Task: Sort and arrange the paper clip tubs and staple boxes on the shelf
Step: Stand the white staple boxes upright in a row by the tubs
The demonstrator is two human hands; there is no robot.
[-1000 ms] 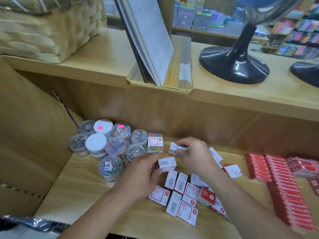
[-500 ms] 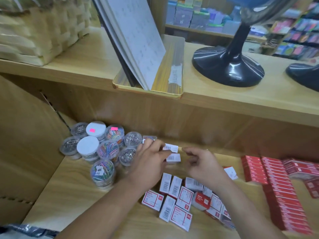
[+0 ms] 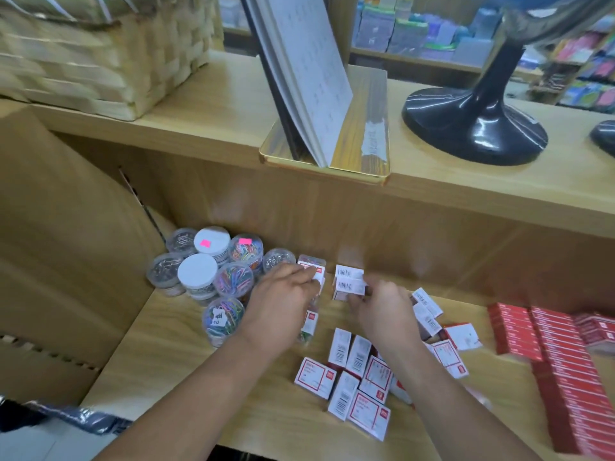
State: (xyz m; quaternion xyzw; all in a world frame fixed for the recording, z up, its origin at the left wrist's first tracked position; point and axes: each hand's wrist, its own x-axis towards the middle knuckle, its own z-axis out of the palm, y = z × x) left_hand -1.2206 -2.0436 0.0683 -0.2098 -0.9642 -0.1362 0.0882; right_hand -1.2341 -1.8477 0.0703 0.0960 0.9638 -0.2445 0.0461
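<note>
Now, on lower shelf (image 3: pixel 199 377): left hand (image 3: pixel 283 304) has fingers curled on clear clip box (image 3: pixel 312 266), just at 3 o'clock of paper clip tubs (image 3: pixel 213 274). Right hand (image 3: pixel 382 311) has fingertips against stacked white staple boxes (image 3: pixel 349 281) at its 11 o'clock; blurred, cannot tell if pinched. Loose staple boxes (image 3: pixel 359 374) lie at 6 o'clock of right hand. Red box stacks (image 3: pixel 549 344) sit at 3 o'clock.
</note>
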